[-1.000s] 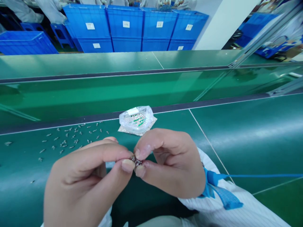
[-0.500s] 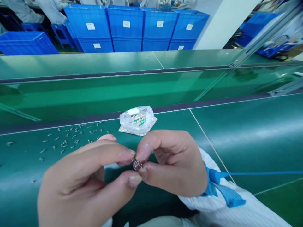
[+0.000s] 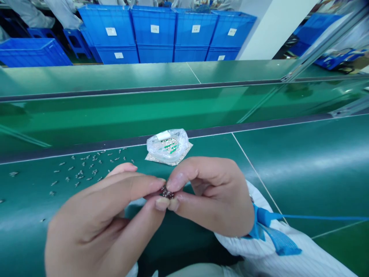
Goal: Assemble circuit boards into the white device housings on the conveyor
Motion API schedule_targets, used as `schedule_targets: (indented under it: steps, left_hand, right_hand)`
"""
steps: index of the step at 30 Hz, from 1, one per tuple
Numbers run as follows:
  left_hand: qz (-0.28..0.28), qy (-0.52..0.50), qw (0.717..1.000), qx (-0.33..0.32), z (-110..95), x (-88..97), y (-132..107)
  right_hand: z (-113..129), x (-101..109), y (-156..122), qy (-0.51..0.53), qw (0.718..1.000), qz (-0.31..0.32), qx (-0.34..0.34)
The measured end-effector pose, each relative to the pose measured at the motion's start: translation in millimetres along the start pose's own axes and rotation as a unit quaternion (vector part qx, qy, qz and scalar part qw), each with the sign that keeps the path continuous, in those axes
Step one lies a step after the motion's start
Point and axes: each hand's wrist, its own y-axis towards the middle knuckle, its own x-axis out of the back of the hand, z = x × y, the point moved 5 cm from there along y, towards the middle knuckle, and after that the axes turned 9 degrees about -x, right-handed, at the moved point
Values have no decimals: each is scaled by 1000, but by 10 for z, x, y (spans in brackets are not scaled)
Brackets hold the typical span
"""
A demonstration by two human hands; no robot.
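A small dark component with metal bits (image 3: 167, 192) is pinched at the fingertips of both hands. My left hand (image 3: 99, 221) holds it between thumb and forefinger from the left. My right hand (image 3: 213, 196) grips it from the right, and the fingers hide most of it. Above my hands, a clear plastic bag (image 3: 168, 146) with green circuit boards inside lies on a pale sheet (image 3: 184, 152). Several small metal parts (image 3: 83, 169) are scattered on the green mat left of the bag, just beyond my left hand.
The green bench mat (image 3: 288, 173) runs under my hands, with a green conveyor belt (image 3: 144, 107) beyond it. A blue wrist strap (image 3: 276, 234) circles my right wrist above a white striped sleeve (image 3: 248, 246). Blue crates (image 3: 155, 27) are stacked behind the bench, with people in white beyond.
My fingertips have shifted slightly on the small component, which sits a little higher than before. My left hand has moved slightly left. The bag and scattered parts have not visibly moved.
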Motion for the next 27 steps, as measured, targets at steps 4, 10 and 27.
schedule_targets:
  steps: [4,10,27]
  left_hand:
    - [55,39,996,-51,-56,-20,33]
    - [106,93,980,-138,-121,-40,78]
    - [108,174,970,-129,-217,-28,-5]
  right_hand:
    - [-37,6,11,37,999,10,-19]
    - [-85,-4,24,109,991,25,-76]
    - [-140,-23,8,209,967,50,-140]
